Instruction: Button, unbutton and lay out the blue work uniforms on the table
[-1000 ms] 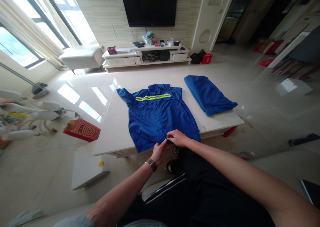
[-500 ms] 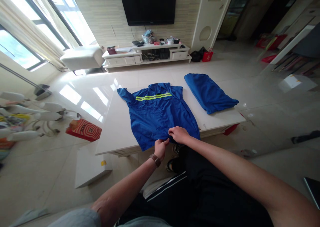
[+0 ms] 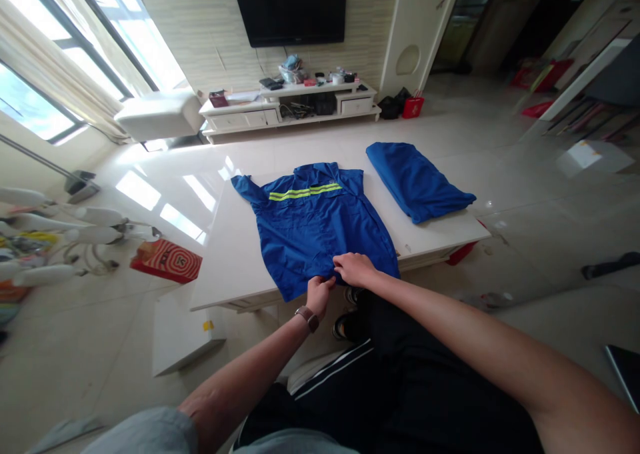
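A blue work jacket (image 3: 315, 224) with a yellow-green reflective stripe across its chest lies spread on a white table (image 3: 225, 261), its collar at the far side. My left hand (image 3: 319, 294), below a wrist with a brown-strapped watch (image 3: 307, 319), pinches the jacket's near hem. Just right of it, my right hand (image 3: 354, 269) is closed on the same hem, close to the front opening. What exactly lies between the fingertips is too small to make out. To the right, a folded blue garment (image 3: 417, 184) rests on the table, apart from the jacket.
A white box (image 3: 183, 337) stands on the floor by the table's near left corner. Beyond it sits a red patterned bag (image 3: 167, 261), with a white multi-arm lamp (image 3: 85, 234) farther left. A low TV cabinet (image 3: 290, 107) runs along the far wall.
The view has shifted slightly. Both hands keep their grip on the jacket's hem with hardly any movement, and the garments lie as before.
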### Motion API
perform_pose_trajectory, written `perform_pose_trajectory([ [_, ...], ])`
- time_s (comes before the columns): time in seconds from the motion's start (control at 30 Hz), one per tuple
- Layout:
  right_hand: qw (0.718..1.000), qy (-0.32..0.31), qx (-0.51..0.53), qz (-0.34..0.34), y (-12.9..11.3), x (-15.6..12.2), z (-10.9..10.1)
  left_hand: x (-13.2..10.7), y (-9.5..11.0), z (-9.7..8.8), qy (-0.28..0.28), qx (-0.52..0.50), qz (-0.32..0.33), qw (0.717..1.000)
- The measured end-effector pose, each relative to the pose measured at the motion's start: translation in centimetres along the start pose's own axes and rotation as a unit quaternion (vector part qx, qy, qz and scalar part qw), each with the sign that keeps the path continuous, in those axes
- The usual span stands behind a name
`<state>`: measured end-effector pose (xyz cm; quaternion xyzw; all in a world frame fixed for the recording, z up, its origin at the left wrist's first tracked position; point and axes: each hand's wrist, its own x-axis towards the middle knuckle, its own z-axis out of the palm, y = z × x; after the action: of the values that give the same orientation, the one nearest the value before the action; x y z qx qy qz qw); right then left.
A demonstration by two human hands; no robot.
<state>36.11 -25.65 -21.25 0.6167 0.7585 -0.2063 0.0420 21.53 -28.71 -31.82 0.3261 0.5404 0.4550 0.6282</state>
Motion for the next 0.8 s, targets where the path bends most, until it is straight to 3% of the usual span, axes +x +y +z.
perform_pose_trajectory([
  [0.27,0.997,0.024,0.012,0.067,-0.4,0.4,0.0,0.7,0.4,0.3,-0.010,-0.007,-0.005,1.000],
  [0.6,0.995,0.052,0.032,0.075,-0.6,0.3,0.2,0.8,0.8,-0.1,-0.031,-0.040,-0.019,0.999],
  [0.7,0.994,0.060,0.069,0.054,-0.1,0.7,0.4,1.0,1.4,-0.3,-0.035,-0.057,-0.021,0.998],
  [0.8,0.987,0.043,0.153,-0.013,1.0,1.1,0.8,1.0,2.1,-0.5,-0.033,-0.069,-0.020,0.997],
])
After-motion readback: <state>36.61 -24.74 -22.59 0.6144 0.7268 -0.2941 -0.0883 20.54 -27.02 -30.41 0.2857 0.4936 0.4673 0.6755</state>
